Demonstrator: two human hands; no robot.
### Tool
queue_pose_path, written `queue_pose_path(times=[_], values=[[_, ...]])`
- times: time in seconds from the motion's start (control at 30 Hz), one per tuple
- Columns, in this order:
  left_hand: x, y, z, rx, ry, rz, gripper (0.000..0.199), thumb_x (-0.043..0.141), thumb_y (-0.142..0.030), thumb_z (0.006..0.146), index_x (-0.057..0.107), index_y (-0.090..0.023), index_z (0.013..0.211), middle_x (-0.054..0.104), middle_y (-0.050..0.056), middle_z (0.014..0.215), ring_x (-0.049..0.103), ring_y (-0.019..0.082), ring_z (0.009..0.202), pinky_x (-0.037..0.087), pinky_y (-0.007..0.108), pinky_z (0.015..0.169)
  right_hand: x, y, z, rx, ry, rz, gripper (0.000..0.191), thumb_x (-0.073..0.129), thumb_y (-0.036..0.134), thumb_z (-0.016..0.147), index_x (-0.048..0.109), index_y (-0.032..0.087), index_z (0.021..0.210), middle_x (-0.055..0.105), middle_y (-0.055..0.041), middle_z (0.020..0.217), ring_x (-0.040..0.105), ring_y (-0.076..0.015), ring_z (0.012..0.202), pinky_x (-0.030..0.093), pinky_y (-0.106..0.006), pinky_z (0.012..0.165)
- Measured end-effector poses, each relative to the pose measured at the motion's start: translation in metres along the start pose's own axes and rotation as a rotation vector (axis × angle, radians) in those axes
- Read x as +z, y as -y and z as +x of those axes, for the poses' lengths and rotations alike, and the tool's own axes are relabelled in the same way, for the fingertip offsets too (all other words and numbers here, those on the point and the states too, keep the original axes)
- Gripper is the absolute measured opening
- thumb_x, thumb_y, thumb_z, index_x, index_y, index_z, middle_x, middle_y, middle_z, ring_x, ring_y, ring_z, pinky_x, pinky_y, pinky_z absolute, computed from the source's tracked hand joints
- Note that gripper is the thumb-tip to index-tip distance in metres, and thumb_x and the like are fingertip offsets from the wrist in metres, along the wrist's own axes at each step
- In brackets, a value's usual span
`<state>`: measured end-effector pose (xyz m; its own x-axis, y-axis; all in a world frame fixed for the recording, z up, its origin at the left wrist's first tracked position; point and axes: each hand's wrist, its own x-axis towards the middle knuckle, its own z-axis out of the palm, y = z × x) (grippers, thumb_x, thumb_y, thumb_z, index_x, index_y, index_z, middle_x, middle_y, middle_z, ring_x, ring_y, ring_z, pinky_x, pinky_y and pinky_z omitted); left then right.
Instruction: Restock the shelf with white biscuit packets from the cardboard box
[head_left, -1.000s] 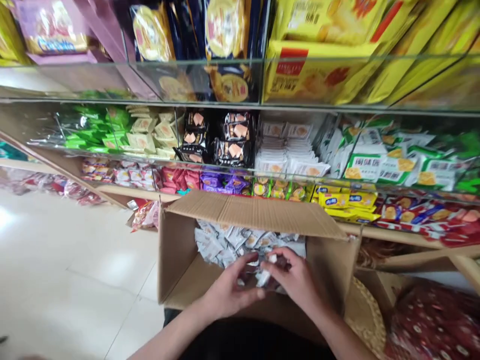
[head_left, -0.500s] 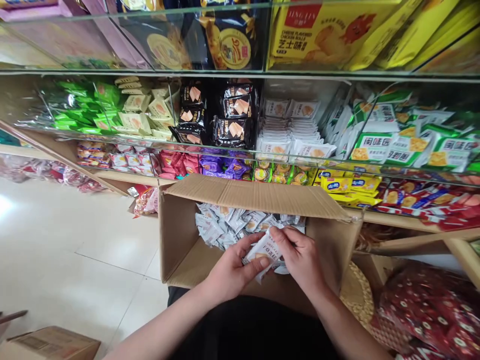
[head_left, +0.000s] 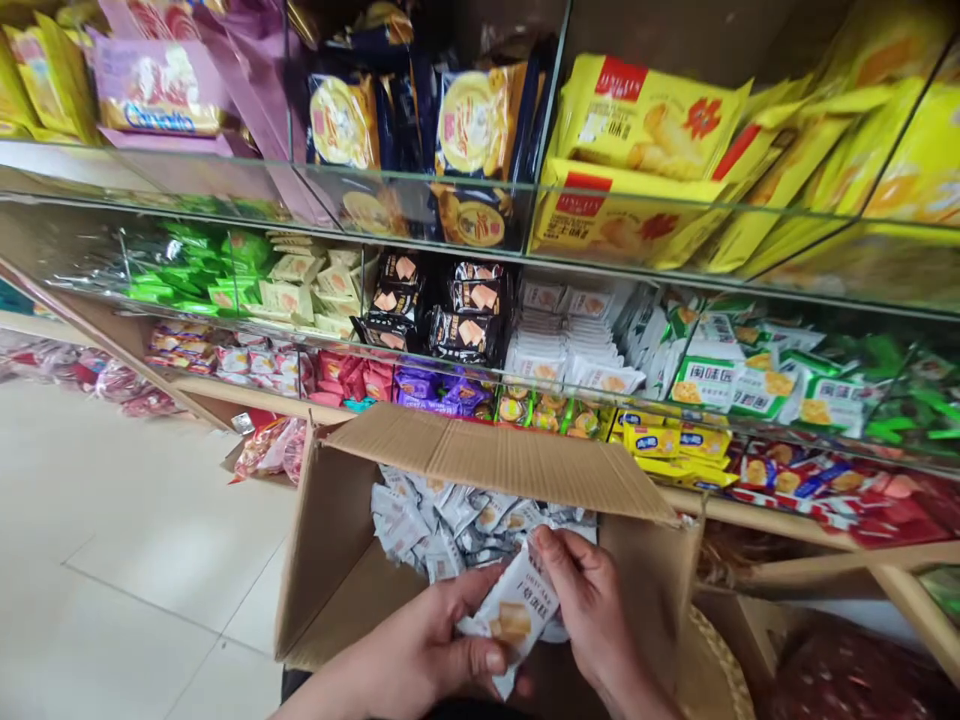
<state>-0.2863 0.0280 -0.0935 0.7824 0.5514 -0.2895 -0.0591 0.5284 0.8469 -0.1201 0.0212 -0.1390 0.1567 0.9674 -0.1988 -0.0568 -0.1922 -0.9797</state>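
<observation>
A white snack packet point(head_left: 517, 605) with a cake picture and dark print is held between both hands, over the open cardboard box point(head_left: 480, 447). My left hand point(head_left: 442, 630) grips its lower left side, the thumb lying near the picture. At its upper right end, my right hand point(head_left: 585, 595) pinches the wrapper between thumb and fingers. Inside the box lies a loose heap of similar white packets point(head_left: 427, 520). Whether other packets lie behind the held one cannot be seen.
Ahead, glass-fronted shelves hold neat rows of white packets point(head_left: 547, 350), black packets point(head_left: 465, 325) and green-and-white packets point(head_left: 750, 385). Large yellow bags point(head_left: 637, 130) fill the upper shelf. A woven round stool point(head_left: 716, 670) stands right of the box. Tiled floor point(head_left: 150, 560) lies at left.
The view has tilted upward, so shelves and box appear lower and more of the upper shelf shows. Both hands still hold the packet, its printed front now turned more toward me.
</observation>
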Motion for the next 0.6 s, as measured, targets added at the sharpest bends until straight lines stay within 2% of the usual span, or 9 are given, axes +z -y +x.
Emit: queue_pose_path(times=[0.1, 0.2, 0.27, 0.37, 0.43, 0.5, 0.57, 0.6], values=[[-0.001, -0.010, -0.005, 0.006, 0.013, 0.136, 0.053, 0.058, -0.045, 0.075, 0.047, -0.022, 0.122, 0.063, 0.005, 0.091, 0.060, 0.018, 0.082, 0.046, 0.027, 0.073, -0.001, 0.004, 0.003, -0.050, 0.035, -0.068, 0.040, 0.047, 0.050, 0.079, 0.037, 0.020, 0.055, 0.030, 0.0060, 0.049, 0.031, -0.0086, 0.046, 0.028, -0.021, 0.041], [-0.001, -0.019, -0.007, 0.035, 0.041, 0.293, 0.055, 0.059, -0.041, 0.076, 0.043, -0.024, 0.126, 0.061, 0.005, 0.105, 0.055, 0.021, 0.096, 0.043, 0.032, 0.084, -0.003, 0.015, 0.002, -0.303, 0.013, -0.316, 0.038, 0.046, 0.042, 0.082, 0.036, 0.020, 0.053, 0.032, 0.0055, 0.049, 0.035, -0.0085, 0.046, 0.029, -0.020, 0.044], [0.000, -0.022, -0.007, 0.089, 0.000, 0.375, 0.058, 0.059, -0.040, 0.076, 0.039, -0.024, 0.129, 0.056, 0.005, 0.115, 0.051, 0.023, 0.104, 0.040, 0.033, 0.090, -0.002, 0.021, 0.000, -0.473, 0.005, -0.458, 0.037, 0.046, 0.036, 0.083, 0.037, 0.019, 0.052, 0.037, 0.0050, 0.049, 0.039, -0.0081, 0.046, 0.031, -0.019, 0.046], [0.001, -0.018, -0.001, 0.146, -0.071, 0.409, 0.051, 0.055, -0.046, 0.076, 0.049, -0.020, 0.121, 0.061, 0.005, 0.103, 0.054, 0.021, 0.093, 0.043, 0.029, 0.081, 0.003, 0.025, -0.003, -0.611, 0.030, -0.573, 0.036, 0.045, 0.034, 0.084, 0.039, 0.019, 0.051, 0.041, 0.0046, 0.048, 0.042, -0.0077, 0.044, 0.031, -0.019, 0.046], [0.003, -0.012, 0.004, 0.155, -0.058, 0.366, 0.046, 0.056, -0.049, 0.075, 0.058, -0.017, 0.108, 0.063, 0.003, 0.089, 0.055, 0.018, 0.082, 0.043, 0.025, 0.073, 0.005, 0.024, -0.004, -0.586, 0.001, -0.559, 0.037, 0.044, 0.036, 0.084, 0.041, 0.019, 0.052, 0.043, 0.0045, 0.045, 0.043, -0.0081, 0.042, 0.032, -0.019, 0.044], [0.004, -0.006, 0.010, 0.168, -0.083, 0.289, 0.038, 0.058, -0.045, 0.075, 0.061, -0.016, 0.099, 0.063, 0.003, 0.084, 0.055, 0.015, 0.076, 0.042, 0.023, 0.069, 0.004, 0.022, -0.004, -0.479, -0.057, -0.466, 0.036, 0.040, 0.038, 0.086, 0.048, 0.020, 0.056, 0.049, 0.0029, 0.048, 0.048, -0.0096, 0.044, 0.036, -0.019, 0.044], [0.007, -0.001, 0.014, 0.217, -0.199, 0.149, 0.029, 0.062, -0.039, 0.074, 0.061, -0.015, 0.091, 0.064, 0.001, 0.079, 0.055, 0.012, 0.070, 0.042, 0.021, 0.066, 0.002, 0.022, -0.005, -0.363, -0.063, -0.329, 0.031, 0.038, 0.041, 0.086, 0.055, 0.020, 0.071, 0.058, 0.0002, 0.059, 0.055, -0.0118, 0.052, 0.041, -0.019, 0.047], [0.008, -0.001, 0.016, 0.249, -0.281, 0.070, 0.027, 0.064, -0.036, 0.073, 0.060, -0.015, 0.088, 0.063, 0.001, 0.075, 0.055, 0.011, 0.067, 0.043, 0.021, 0.064, 0.000, 0.023, -0.007, -0.312, -0.017, -0.260, 0.026, 0.042, 0.042, 0.085, 0.057, 0.020, 0.082, 0.062, -0.0016, 0.069, 0.059, -0.0134, 0.060, 0.045, -0.019, 0.051]])
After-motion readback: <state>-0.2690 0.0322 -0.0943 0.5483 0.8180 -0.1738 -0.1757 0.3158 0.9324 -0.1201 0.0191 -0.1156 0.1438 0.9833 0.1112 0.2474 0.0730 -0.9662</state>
